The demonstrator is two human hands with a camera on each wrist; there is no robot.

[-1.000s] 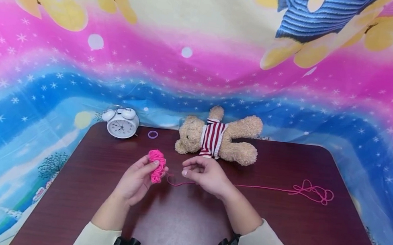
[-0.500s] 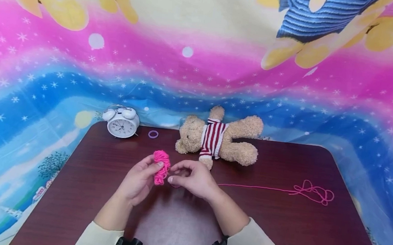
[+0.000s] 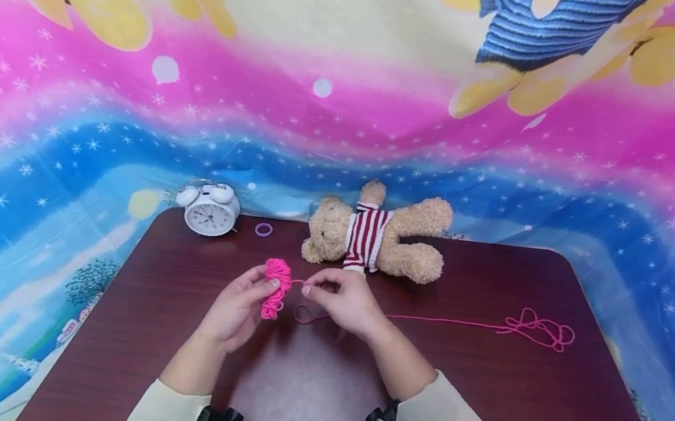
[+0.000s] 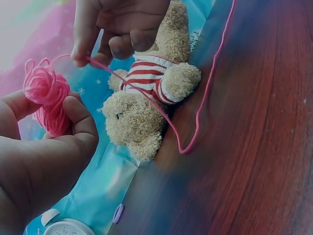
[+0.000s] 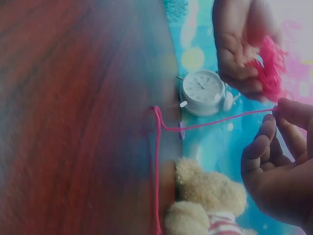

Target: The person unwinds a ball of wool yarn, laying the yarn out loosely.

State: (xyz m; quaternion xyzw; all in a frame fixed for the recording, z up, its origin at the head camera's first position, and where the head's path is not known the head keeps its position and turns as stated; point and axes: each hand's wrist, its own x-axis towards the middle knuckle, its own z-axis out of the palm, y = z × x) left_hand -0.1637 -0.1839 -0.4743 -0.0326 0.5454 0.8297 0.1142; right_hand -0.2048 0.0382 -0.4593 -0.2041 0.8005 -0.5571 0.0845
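My left hand (image 3: 235,306) holds a small bundle of pink yarn (image 3: 276,288) between thumb and fingers, raised above the table. To its right, my right hand (image 3: 348,303) pinches the strand running out of the bundle between thumb and index finger. In the left wrist view the yarn strand (image 4: 161,111) drops from the pinching fingertips, bends low and climbs away over the table. The right wrist view shows the pinched strand (image 5: 230,118) stretching from the fingertips toward the tabletop. Far right on the table lies a loose, looped tangle of the same yarn (image 3: 539,331).
A teddy bear (image 3: 367,238) in a red-and-white striped shirt lies on its side at the table's back edge. Left of it are a purple ring (image 3: 263,230) and a white twin-bell alarm clock (image 3: 210,213). A printed cloth (image 3: 346,135) hangs behind the dark wooden table (image 3: 477,407).
My right hand moved left to the bundle, then drew slightly back to the right with the strand pinched. The left hand shifted a little to the right, still holding the bundle.
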